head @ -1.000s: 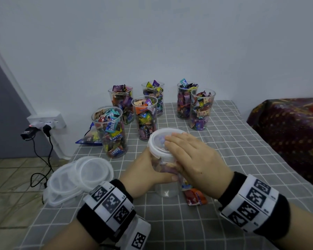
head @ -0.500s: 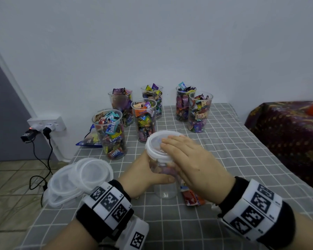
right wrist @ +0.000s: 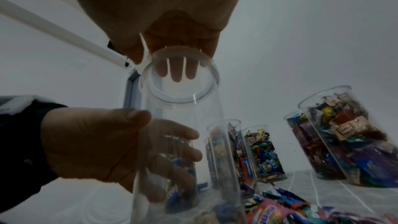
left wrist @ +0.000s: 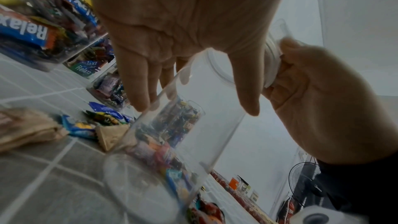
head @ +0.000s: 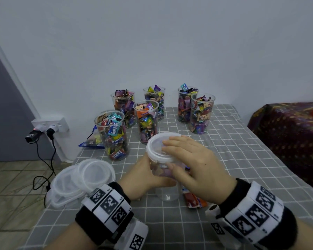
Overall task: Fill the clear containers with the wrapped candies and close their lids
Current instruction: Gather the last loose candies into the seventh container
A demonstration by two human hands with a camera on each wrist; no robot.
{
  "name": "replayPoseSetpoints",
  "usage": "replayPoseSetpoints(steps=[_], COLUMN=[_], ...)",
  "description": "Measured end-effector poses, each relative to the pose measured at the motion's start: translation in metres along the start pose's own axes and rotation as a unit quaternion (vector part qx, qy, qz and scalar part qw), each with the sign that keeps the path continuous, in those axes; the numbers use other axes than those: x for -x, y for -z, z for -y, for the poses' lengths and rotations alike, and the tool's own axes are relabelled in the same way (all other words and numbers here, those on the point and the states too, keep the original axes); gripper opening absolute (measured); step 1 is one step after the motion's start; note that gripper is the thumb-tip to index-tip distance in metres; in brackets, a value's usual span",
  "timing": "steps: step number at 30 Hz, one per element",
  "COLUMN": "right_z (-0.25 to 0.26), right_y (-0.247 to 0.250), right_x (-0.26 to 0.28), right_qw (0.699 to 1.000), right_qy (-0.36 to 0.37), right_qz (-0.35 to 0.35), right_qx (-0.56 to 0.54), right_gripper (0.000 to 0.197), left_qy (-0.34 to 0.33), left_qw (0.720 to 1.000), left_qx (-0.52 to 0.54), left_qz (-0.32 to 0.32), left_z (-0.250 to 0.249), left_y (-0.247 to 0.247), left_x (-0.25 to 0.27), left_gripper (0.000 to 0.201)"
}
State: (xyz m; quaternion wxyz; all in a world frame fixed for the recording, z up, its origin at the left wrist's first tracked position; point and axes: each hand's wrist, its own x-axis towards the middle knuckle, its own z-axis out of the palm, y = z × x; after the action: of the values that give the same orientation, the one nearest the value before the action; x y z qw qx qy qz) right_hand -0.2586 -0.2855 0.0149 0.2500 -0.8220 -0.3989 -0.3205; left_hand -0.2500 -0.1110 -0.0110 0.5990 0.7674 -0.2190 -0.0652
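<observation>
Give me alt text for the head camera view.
The left hand grips a clear container while the right hand rests on its white lid; six candy-filled containers stand behind, spare lids at left.

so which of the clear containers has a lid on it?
Only the empty container held between both hands, nearest the person: a white lid sits on top under the right hand. The six candy-filled containers behind, e.g., are all open-topped.
</observation>
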Motion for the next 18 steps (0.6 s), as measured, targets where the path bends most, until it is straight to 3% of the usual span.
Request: replayPoseSetpoints(steps=[4,6,10,14,18], right_z=[-0.006,-0.013,-0.019,-0.016,-0.012], right_y=[0.012,0.017,0.019,0.012,0.011], right_x=[-0.001,-0.004,-0.011,-0.009,-0.001], right_qw=[0.993,0.981,0.941,0.918,0.882], right_qy=[-0.083,-0.168,-0.309,-0.324,-0.352], right_qz=[-0.024,-0.043,0.055,0.089,0.114], right_qx=[-0.085,-0.091,-0.125,-0.209,-0.292], right_gripper=[0.041,0.048,0.049,0.055,0.053], left_qy=[0.080,0.127,0.190,0.184,0.195], left_qw=[0.996,0.990,0.969,0.976,0.972], left_qx=[0.030,0.055,0.093,0.043,0.109], left_qz=[0.009,-0.030,-0.124,-0.110,-0.079], left_z=[0.004,0.000,-0.016,-0.026,-0.025], left_y=[0.020,0.031,0.047,0.041,0.035], left_x=[0.006,0.003,-0.011,-0.020,-0.024], left_gripper=[0.096,0.082,0.033,0.033,0.029])
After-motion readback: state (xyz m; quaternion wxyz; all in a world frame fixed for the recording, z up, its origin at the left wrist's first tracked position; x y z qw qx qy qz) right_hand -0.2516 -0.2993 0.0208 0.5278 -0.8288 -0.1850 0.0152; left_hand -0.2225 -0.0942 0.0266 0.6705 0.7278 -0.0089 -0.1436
